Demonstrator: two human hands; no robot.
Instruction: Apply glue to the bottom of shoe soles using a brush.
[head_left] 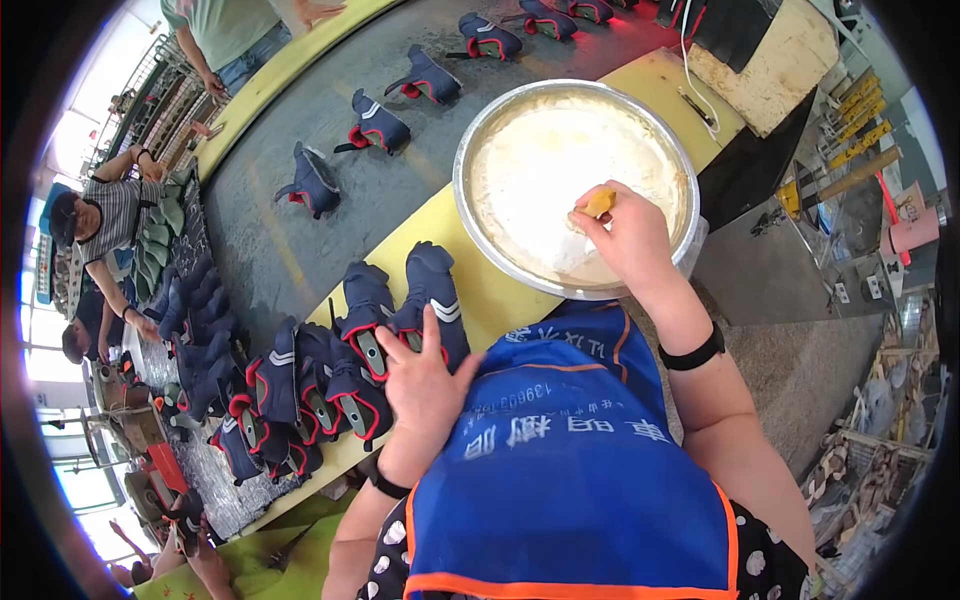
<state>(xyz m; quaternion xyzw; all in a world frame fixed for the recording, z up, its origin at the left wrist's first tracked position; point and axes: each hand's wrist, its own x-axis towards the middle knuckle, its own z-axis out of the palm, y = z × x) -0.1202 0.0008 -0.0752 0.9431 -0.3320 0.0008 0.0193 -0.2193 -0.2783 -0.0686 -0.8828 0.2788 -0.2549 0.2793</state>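
Note:
My right hand (632, 232) is closed around a short yellow handle (601, 202), which looks like a brush's; its lower end is hidden by my fingers. The hand is over a wide metal basin (470, 215) of creamy white liquid (540, 190). My left hand (428, 375) has its fingers spread and lies over the heels of two dark navy shoe uppers with red lining. The nearer shoe upper (432, 275) has pale stripes, and the other shoe upper (366, 290) is beside it. Whether my fingertips press on them I cannot tell.
More shoe uppers (275, 375) crowd to the left. Several others stand spaced along the grey conveyor belt (240, 240), including one shoe upper (378, 125). A yellow ledge (400, 240) runs along the belt. Other people, one in a striped shirt (115, 215), are at the far left.

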